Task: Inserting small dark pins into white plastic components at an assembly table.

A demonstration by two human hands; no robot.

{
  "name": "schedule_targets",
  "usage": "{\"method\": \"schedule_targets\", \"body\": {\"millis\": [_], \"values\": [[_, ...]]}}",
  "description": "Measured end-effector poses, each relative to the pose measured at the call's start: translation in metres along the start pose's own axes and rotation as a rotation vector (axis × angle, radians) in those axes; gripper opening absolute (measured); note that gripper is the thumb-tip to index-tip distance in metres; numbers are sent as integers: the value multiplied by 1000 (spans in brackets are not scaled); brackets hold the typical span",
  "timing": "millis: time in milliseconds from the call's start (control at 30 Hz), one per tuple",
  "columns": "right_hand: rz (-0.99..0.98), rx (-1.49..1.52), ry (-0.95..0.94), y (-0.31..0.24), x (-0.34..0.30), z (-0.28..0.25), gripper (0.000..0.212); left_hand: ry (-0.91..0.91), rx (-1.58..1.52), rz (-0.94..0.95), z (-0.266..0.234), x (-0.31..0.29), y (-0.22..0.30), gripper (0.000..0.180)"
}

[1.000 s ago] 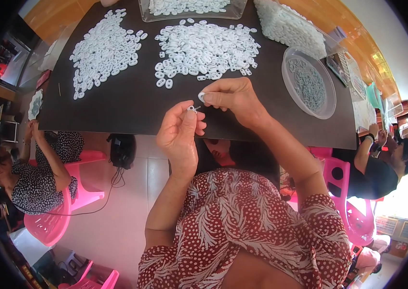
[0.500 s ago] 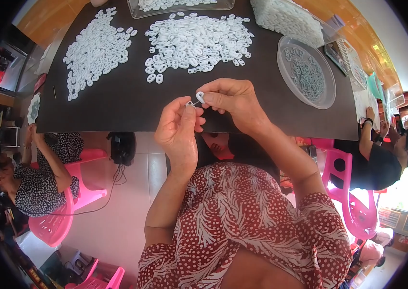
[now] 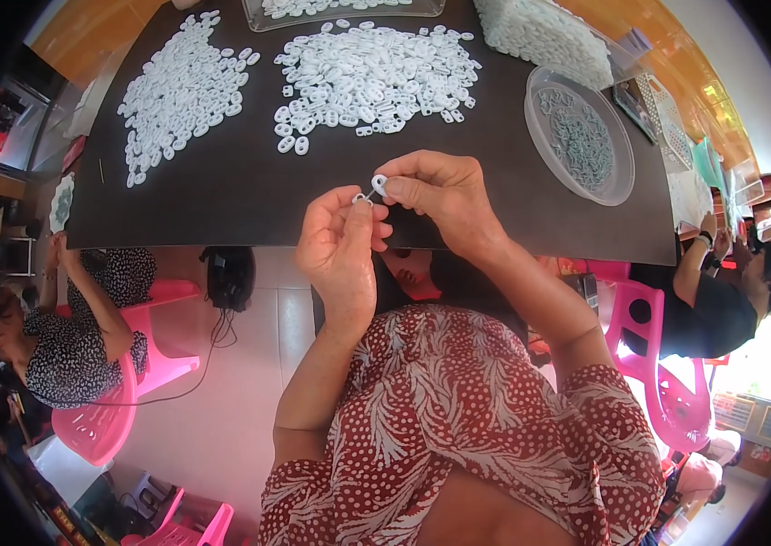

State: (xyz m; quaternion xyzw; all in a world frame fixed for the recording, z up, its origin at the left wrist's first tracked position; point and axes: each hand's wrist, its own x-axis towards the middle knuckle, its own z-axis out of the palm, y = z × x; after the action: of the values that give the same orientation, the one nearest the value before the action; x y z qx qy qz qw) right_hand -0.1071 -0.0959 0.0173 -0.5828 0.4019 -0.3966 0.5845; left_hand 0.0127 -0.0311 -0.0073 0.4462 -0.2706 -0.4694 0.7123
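Observation:
Above the near part of the dark table, my left hand point(image 3: 342, 250) is closed, pinching a small white plastic piece point(image 3: 359, 198) between thumb and fingers. My right hand point(image 3: 447, 198) pinches a white oval piece with a hole point(image 3: 379, 185) between thumb and forefinger. A thin metal-looking bit point(image 3: 369, 193) spans the small gap between the two pieces; its exact shape is too small to tell. Beyond my hands lies a broad heap of white two-holed oval pieces point(image 3: 376, 77). Another heap of similar pieces point(image 3: 185, 86) spreads to the left.
A round clear tub point(image 3: 624, 173) of small grey-green metal parts stands on the right. Behind it is a clear bin packed with white pieces point(image 3: 545, 41). A clear tray point(image 3: 253, 20) sits at the far edge. Seated people point(image 3: 85, 346) are at both sides.
Both hands stay almost in place, with the two white pieces still held close together. The gap between them looks slightly wider, and the view has shifted a little.

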Motion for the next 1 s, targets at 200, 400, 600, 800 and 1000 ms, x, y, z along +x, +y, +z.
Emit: {"method": "schedule_targets", "body": {"millis": [200,400,600,800,1000], "values": [[-11,-5,16,1,1,3,14,9,36,7,1,-1,0,14],[-35,-14,29,3,0,5,13,39,45,51,2,-1,-2,14],[-23,-16,21,4,0,5,12,33,41,53,1,-2,-1,14],[-29,-7,12,6,1,6,11,36,52,58,0,-2,-3,13],[-59,2,19,12,1,8,11,29,41,58,-1,-2,-5,13]]}}
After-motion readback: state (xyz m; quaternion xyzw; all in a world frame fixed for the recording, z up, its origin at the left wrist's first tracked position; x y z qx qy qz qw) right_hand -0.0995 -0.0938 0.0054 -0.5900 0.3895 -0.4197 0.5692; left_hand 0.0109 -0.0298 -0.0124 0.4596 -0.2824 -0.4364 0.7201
